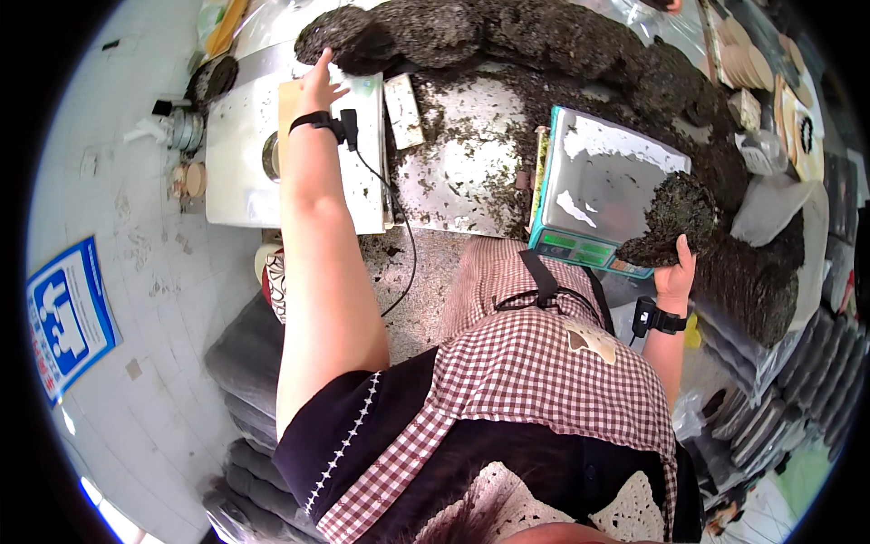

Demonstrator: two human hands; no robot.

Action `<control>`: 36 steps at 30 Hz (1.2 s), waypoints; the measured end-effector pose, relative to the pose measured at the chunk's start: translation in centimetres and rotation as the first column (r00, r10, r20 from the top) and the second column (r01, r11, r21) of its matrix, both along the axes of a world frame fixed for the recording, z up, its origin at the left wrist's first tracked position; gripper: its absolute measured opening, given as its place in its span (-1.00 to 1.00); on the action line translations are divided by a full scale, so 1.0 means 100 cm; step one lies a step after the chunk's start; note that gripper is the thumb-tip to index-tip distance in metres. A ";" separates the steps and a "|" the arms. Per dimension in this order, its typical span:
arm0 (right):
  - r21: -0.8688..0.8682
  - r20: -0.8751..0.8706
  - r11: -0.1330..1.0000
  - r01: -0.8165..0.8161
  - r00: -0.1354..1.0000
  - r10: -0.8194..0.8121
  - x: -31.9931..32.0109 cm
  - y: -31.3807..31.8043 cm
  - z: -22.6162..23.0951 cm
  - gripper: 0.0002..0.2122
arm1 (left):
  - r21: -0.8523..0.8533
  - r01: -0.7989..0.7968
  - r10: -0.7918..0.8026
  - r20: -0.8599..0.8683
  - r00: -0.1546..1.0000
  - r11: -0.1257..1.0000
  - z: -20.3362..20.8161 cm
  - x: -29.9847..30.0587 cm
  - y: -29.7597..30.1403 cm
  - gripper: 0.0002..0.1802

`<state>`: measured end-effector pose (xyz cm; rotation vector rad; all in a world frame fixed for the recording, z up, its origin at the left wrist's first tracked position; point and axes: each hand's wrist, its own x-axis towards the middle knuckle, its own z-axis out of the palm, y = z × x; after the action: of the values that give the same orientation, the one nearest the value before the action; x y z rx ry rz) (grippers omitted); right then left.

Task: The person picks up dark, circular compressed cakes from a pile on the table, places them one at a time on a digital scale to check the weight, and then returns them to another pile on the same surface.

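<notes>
Left hand spreads its fingers at the left end of the long dark pile! Right hand grips a dark clump over the scale's near right corner; crumb-strewn table separates scale and white board.

I'm in what looks like a packing workshop: my tabletop carries a digital scale right of centre and a dark crumbly heap across the frame's top; dark packs are stacked lower right.
</notes>
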<state>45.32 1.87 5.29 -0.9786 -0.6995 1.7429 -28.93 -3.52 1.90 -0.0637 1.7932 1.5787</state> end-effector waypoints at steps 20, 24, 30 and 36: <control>0.267 -0.169 0.654 0.708 0.702 -0.691 0.286 -0.029 0.150 -0.50 | 0.040 0.966 -0.649 -0.734 0.201 0.254 0.094 0.541 0.172 -0.57; 0.367 -0.104 0.651 0.665 0.724 -0.681 0.354 0.024 0.176 -0.55 | 0.047 0.997 -0.729 -0.680 0.081 0.067 0.085 0.690 0.222 -0.50; 0.051 0.034 0.813 0.580 0.812 -0.582 0.380 0.095 0.090 -0.60 | -0.068 0.998 -0.909 -0.415 -0.034 -0.006 0.041 0.864 0.273 -0.32; -0.048 -0.214 0.810 0.585 0.786 -0.580 0.388 0.095 0.065 -0.61 | -0.105 0.972 -0.864 -0.485 0.135 0.211 0.051 0.870 0.275 -0.25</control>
<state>84.11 11.35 11.80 -0.8525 -0.2253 1.2562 58.08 24.02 6.96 1.4425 1.3211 0.7730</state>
